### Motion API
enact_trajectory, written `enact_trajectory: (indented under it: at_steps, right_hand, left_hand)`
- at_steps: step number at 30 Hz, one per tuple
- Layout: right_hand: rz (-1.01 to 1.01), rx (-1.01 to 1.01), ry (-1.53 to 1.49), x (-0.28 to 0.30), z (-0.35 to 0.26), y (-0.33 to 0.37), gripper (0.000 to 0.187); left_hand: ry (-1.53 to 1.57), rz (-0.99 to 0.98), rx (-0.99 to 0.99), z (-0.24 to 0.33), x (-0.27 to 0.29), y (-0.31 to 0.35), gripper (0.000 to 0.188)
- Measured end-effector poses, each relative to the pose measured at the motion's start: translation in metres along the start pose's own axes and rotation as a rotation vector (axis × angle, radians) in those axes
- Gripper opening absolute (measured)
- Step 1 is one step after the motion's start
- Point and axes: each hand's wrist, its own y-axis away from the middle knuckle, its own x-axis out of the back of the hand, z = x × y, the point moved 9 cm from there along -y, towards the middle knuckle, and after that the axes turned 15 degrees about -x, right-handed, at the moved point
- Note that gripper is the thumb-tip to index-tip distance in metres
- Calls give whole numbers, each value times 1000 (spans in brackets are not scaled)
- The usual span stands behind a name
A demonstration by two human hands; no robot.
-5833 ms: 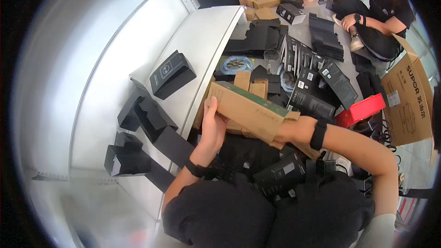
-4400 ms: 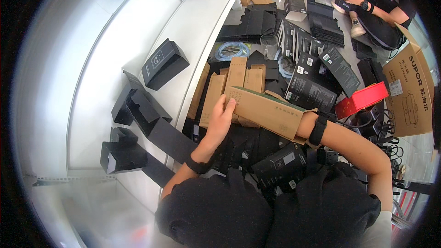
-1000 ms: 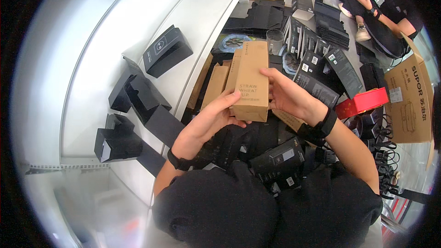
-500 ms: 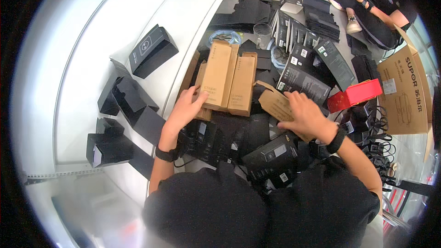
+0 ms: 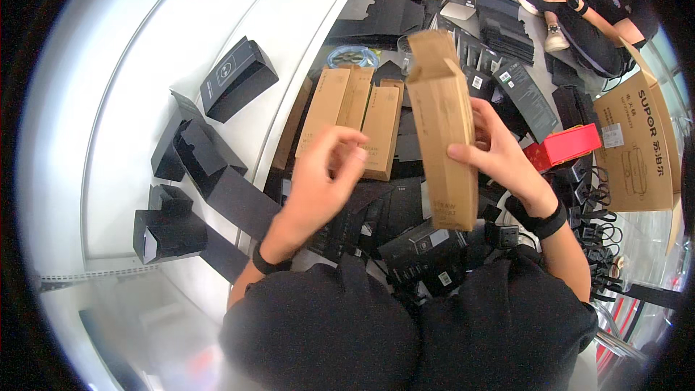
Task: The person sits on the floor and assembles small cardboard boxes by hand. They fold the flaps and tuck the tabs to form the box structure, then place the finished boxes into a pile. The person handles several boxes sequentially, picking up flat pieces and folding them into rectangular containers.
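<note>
A long brown cardboard box (image 5: 443,141) stands nearly upright in the air, its top flap raised. My right hand (image 5: 499,145) grips it from the right side, the thumb lying across its face. To its left, my left hand (image 5: 326,181) is empty, with the fingers curled and apart from the thumb. Just beyond that hand lie several similar brown boxes (image 5: 384,127) side by side. Below the held box are flat black printed cartons (image 5: 423,246), and a small black plug adapter (image 5: 501,236) sits beside them.
Black open boxes (image 5: 174,235) rest on the white shelf (image 5: 297,22) at left. At right are a red box (image 5: 572,146), black adapters with cables (image 5: 590,246) and a large carton (image 5: 637,145). Another person (image 5: 601,14) handles a black box at far right.
My right hand has lifted the brown box off the pile and turned it upright. My left hand has let go of the row of boxes and moved nearer, to the right.
</note>
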Motion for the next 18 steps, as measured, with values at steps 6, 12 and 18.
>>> enact_trajectory:
  at_steps: [6, 12, 18]
  right_hand:
    - [-185, -191, -443, -47, -13, -21, 87]
    - [-215, -292, -490, -69, 7, -49, 89]
    - [-263, -330, -565, -81, 8, -53, 84]
  left_hand:
    - [965, -145, 426, 2, -79, 21, 91]
    - [1043, -87, 448, 2, -65, 12, 96]
    - [1080, -5, 491, 4, -51, 11, 75]
